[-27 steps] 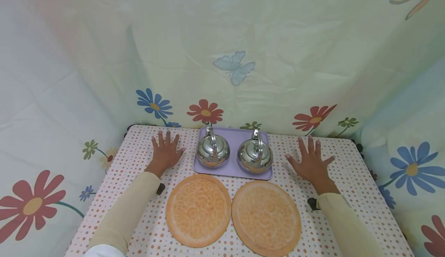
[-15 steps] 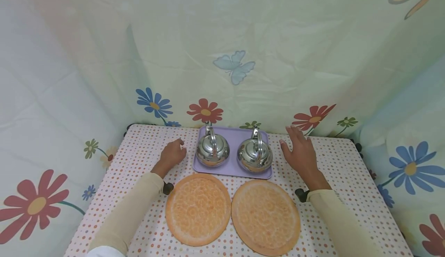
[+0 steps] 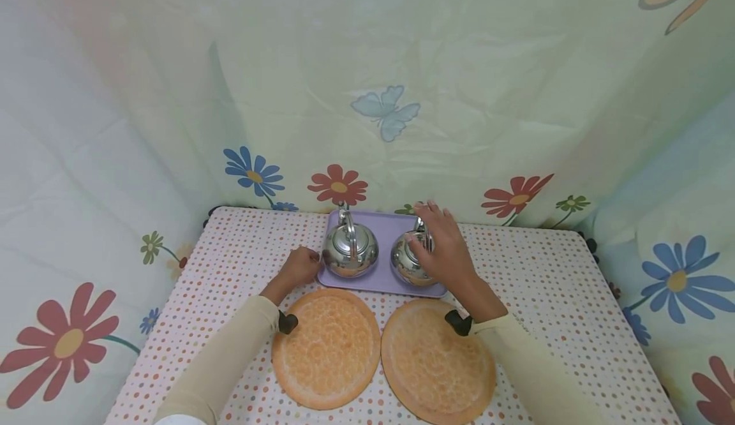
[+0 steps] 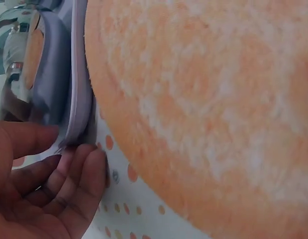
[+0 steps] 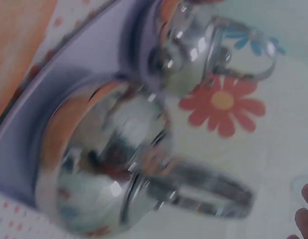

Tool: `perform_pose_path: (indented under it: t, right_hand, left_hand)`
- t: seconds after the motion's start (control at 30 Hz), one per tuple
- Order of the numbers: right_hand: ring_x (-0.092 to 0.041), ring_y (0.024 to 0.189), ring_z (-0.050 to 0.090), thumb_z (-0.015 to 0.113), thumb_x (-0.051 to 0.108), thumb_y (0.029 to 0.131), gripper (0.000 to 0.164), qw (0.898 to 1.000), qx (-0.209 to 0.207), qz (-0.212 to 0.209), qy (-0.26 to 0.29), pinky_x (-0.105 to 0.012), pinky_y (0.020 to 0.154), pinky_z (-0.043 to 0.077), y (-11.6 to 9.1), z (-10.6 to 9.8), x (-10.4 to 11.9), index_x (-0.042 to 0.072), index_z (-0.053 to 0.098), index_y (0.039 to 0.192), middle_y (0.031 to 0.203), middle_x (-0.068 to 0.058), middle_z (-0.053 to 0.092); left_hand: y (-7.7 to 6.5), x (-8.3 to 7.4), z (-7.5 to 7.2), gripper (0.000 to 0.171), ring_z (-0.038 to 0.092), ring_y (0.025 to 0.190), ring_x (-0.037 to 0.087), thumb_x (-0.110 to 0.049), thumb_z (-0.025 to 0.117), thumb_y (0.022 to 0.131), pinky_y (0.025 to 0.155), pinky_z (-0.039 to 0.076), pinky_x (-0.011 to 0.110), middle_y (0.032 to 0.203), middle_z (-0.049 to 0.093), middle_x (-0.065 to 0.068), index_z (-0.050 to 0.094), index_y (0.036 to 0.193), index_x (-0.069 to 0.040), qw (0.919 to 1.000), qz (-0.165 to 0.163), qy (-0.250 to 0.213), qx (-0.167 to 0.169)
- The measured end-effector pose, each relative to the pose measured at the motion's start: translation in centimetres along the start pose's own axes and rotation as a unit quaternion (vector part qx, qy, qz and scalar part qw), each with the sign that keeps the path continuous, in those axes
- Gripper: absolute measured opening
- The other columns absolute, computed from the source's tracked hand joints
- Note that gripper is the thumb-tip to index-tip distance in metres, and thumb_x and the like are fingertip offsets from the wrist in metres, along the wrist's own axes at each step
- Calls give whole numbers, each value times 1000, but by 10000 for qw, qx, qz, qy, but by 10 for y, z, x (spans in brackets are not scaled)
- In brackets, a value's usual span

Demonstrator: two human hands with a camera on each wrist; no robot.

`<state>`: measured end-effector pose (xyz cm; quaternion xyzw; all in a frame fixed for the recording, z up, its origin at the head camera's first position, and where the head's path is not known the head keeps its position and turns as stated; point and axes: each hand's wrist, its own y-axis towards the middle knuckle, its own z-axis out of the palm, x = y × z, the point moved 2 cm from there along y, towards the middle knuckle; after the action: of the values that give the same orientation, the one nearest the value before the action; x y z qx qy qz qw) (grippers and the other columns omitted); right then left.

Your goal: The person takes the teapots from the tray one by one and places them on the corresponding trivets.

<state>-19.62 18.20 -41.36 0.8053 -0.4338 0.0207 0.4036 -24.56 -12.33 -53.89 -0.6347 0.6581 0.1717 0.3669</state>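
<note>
Two shiny steel kettles with raised handles, the left kettle (image 3: pixel 344 261) and the right kettle (image 3: pixel 404 263), stand on a lilac tray (image 3: pixel 383 241) at the back of the table. My left hand (image 3: pixel 301 268) is at the tray's near left corner. In the left wrist view its thumb lies over the tray rim (image 4: pixel 74 94) and the curled fingers (image 4: pixel 86 174) sit below it, pinching the corner. My right hand (image 3: pixel 446 246) hovers at the right kettle with fingers extended, hiding part of its handle and lid. In the right wrist view only fingertips (image 5: pixel 307 214) show, apart from the kettle handle (image 5: pixel 208 186).
Two round mats printed like baked crust, the left mat (image 3: pixel 327 355) and the right mat (image 3: pixel 430 374), lie side by side in front of the tray. A dotted cloth (image 3: pixel 551 278) covers the table. A floral curtain (image 3: pixel 459 125) hangs behind and at both sides.
Both hands were spread flat at either side of the tray. The left moved right and nearer, curling its fingers at the tray corner. The right moved left over the right kettle.
</note>
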Motion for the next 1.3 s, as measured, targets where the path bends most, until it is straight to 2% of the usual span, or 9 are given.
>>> perform_pose_path:
  t: [0.1, 0.2, 0.33, 0.43, 0.57, 0.77, 1.03, 1.2, 1.3]
  right_hand:
    - [-36, 132, 42, 73, 10, 86, 58, 9981, 139, 48, 605, -54, 107, 37, 3, 11, 15, -1, 50, 138, 139, -20, 50]
    - [-32, 129, 48, 70, 12, 90, 54, 9850, 451, 580, 1563, -46, 102, 45, 5, 26, 26, 0, 49, 139, 140, -17, 51]
    - [-31, 127, 50, 65, 11, 94, 52, 9358, 818, 1625, 3019, -37, 103, 45, 6, 49, 30, -4, 47, 140, 138, -19, 52]
    - [-34, 126, 50, 64, 7, 94, 52, 8997, 933, 2126, 3698, -37, 103, 44, 9, 64, 31, -6, 44, 140, 136, -24, 52]
    - [-35, 124, 52, 63, 6, 94, 52, 8740, 1073, 2550, 3995, -38, 102, 46, 12, 78, 32, -5, 43, 141, 135, -27, 51]
    - [-30, 117, 58, 64, 15, 95, 49, 8580, 1387, 3217, 3757, -40, 97, 50, 17, 91, 39, 2, 49, 140, 125, -17, 61]
    - [-29, 102, 65, 62, 8, 94, 30, 8442, 1391, 3713, 3606, -47, 91, 52, 18, 103, 39, -7, 62, 120, 105, -16, 68]
    - [-27, 101, 65, 64, 12, 95, 29, 8535, 1585, 3627, 3390, -47, 91, 52, 18, 104, 38, -5, 64, 118, 108, -14, 68]
    - [-24, 97, 64, 62, 12, 96, 23, 8684, 1646, 3432, 3177, -41, 85, 55, 18, 104, 37, -3, 65, 113, 105, -11, 68]
  left_hand:
    - [0, 1, 3, 34, 59, 57, 15, -7, 61, 88, 51, 52, 25, 72, 65, 9, 63, 117, 11, 9999, -22, 128, 78]
    - [1, 1, 4, 35, 58, 59, 15, -7, 63, 88, 53, 51, 26, 83, 66, 12, 63, 117, 11, 9996, -1, 271, -47]
    - [0, -1, 6, 35, 58, 60, 15, -4, 63, 87, 54, 52, 26, 94, 68, 18, 62, 119, 10, 9995, 53, 257, -187]
    - [-1, -1, 8, 36, 62, 58, 14, 1, 57, 88, 52, 54, 25, 98, 68, 21, 60, 123, 10, 9998, 98, 52, -150]
    - [0, 2, 10, 40, 67, 58, 15, 5, 49, 89, 52, 57, 24, 110, 65, 26, 56, 128, 10, 9991, -10, -411, -52]
    - [0, 5, 10, 41, 68, 60, 16, 0, 50, 93, 55, 58, 24, 120, 62, 26, 51, 134, 9, 9978, -187, -626, 68]
    - [-1, 4, 9, 39, 67, 57, 15, 1, 49, 93, 53, 57, 25, 113, 64, 25, 54, 132, 9, 9982, -68, -603, -25]
    - [0, 5, 9, 39, 66, 56, 15, 1, 50, 93, 52, 57, 25, 113, 64, 25, 55, 130, 9, 9984, -72, -556, -70]
    - [0, 5, 9, 39, 66, 57, 15, 0, 53, 93, 53, 57, 25, 115, 64, 25, 55, 131, 9, 9980, -55, -625, -43]
